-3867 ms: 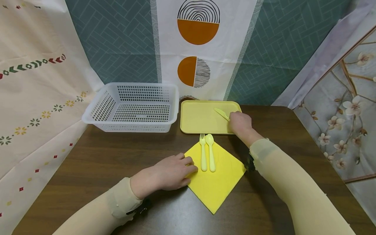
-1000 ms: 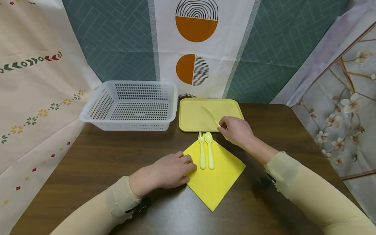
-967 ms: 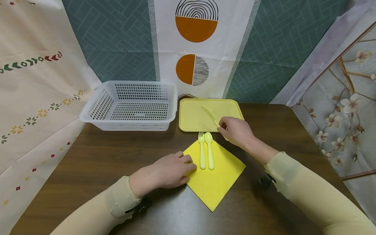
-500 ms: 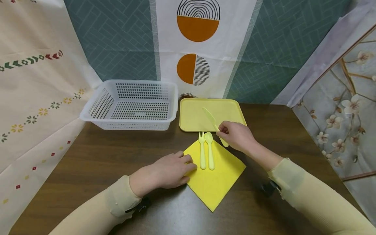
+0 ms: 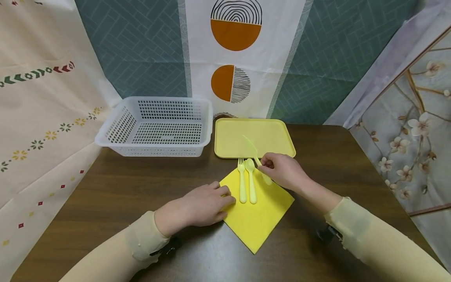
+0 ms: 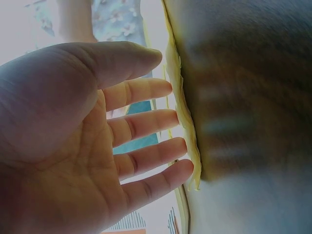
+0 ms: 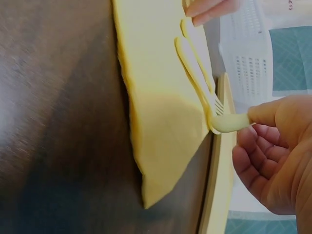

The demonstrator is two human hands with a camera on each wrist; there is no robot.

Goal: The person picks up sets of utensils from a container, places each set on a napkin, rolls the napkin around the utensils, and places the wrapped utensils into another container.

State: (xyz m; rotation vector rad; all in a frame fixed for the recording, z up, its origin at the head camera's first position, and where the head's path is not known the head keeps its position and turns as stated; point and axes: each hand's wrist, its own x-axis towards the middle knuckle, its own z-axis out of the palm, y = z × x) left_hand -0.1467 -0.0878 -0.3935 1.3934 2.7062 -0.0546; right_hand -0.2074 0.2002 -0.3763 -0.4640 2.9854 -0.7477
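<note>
A yellow napkin [image 5: 257, 227] lies diamond-wise on the table, with a pale yellow fork [image 5: 242, 184] and spoon [image 5: 252, 186] side by side on it. My right hand [image 5: 285, 170] pinches a yellow plastic knife [image 5: 266, 179] by its handle, just right of the spoon. The knife's blade points away and overlaps the tray in the head view; its handle end shows over the napkin in the right wrist view. My left hand [image 5: 201, 205] rests its fingertips on the napkin's left corner, the fingers fairly straight in the left wrist view.
Behind the napkin lies a yellow tray [image 5: 230, 137]. A white perforated basket [image 5: 155, 150] stands left of it at the back. The dark wooden table [image 5: 158, 176] meets patterned cloths at the back and sides.
The knife has moved from over the tray towards me and left, its handle now above the napkin beside the spoon. My left hand, the fork and the spoon keep their places.
</note>
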